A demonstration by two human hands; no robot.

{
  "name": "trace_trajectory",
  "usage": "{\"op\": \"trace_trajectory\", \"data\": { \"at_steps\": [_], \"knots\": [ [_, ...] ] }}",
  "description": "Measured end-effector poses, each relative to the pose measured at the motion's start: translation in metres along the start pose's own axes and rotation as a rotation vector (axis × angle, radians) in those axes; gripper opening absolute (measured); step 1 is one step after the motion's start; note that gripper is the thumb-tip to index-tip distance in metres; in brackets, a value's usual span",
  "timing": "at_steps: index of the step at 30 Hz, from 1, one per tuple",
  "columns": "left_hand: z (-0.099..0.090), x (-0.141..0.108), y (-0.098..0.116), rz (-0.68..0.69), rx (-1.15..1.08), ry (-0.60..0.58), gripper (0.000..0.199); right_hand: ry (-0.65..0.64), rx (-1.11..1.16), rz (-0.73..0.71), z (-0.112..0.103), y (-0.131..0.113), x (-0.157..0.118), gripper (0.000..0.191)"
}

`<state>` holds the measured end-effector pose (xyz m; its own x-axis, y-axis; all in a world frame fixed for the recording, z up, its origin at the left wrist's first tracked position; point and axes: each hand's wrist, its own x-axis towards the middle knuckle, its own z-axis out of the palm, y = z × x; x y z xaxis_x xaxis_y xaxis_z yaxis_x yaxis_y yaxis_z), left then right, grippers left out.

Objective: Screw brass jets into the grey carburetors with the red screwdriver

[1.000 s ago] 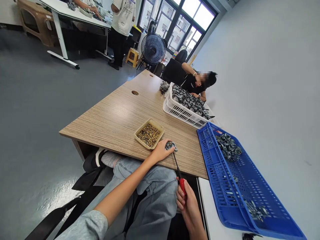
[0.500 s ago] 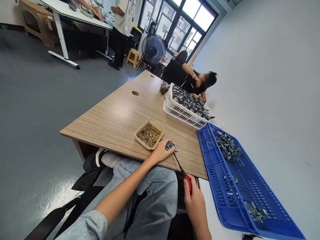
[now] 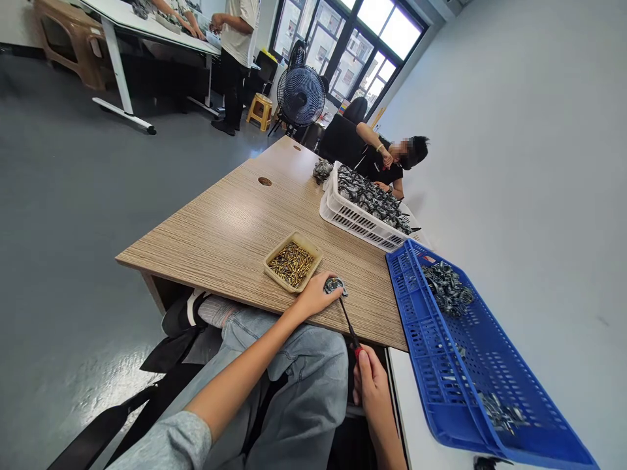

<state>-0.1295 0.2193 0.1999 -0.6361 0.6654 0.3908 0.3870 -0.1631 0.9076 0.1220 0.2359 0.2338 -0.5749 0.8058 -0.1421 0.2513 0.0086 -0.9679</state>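
My left hand point(image 3: 318, 295) grips a small round metal part point(image 3: 334, 285) on the wooden table point(image 3: 210, 228), near its front edge. A screwdriver point(image 3: 349, 324) with a black shaft and red handle reaches up to that part, its tip at the part's lower side. Below the table edge, my right hand point(image 3: 371, 382) is closed around the handle. Just left of the metal part stands a beige tray point(image 3: 268, 266) holding many brass-coloured screws point(image 3: 292, 264).
A white crate point(image 3: 360, 224) full of metal parts stands farther back. On the right is a blue crate point(image 3: 421, 365) with more parts. A person point(image 3: 385, 163) sits at the far end. Beyond are a fan point(image 3: 300, 96) and other people by a white table point(image 3: 142, 26).
My right hand has shifted slightly left and its grip on the screwdriver handle has turned, covering more of the red. My left hand stays on the metal part.
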Motion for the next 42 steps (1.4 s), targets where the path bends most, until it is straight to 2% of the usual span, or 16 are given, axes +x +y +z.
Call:
{"op": "trace_trajectory", "data": {
  "at_steps": [4, 7, 12, 15, 20, 25, 31, 42],
  "knots": [
    [-0.001, 0.000, 0.001, -0.003, 0.001, -0.009, 0.033, -0.047, 0.168, 0.173, 0.011, -0.003, -0.004, 0.067],
    [-0.002, 0.000, 0.002, 0.000, 0.005, -0.014, 0.033, -0.033, 0.263, 0.224, 0.016, -0.005, -0.008, 0.065],
    [-0.002, 0.000, 0.002, -0.001, 0.006, -0.009, 0.033, 0.017, 0.238, 0.157, 0.011, 0.008, -0.008, 0.069],
    [-0.002, 0.000, 0.001, 0.003, 0.011, -0.010, 0.033, 0.038, 0.169, 0.114, 0.007, 0.015, -0.006, 0.064],
    [-0.001, 0.001, 0.001, -0.001, 0.012, -0.009, 0.034, 0.118, -0.033, 0.026, 0.006, 0.011, -0.007, 0.068],
    [-0.001, 0.000, 0.001, -0.003, -0.002, -0.007, 0.034, 0.134, -0.099, -0.010, 0.006, 0.009, -0.008, 0.068],
    [-0.001, 0.000, 0.001, -0.008, -0.014, -0.004, 0.034, 0.101, -0.051, 0.043, 0.007, 0.010, -0.007, 0.069],
    [-0.001, 0.001, 0.000, 0.006, -0.017, -0.002, 0.034, 0.003, 0.250, 0.204, 0.016, 0.006, -0.008, 0.069]
  ]
}}
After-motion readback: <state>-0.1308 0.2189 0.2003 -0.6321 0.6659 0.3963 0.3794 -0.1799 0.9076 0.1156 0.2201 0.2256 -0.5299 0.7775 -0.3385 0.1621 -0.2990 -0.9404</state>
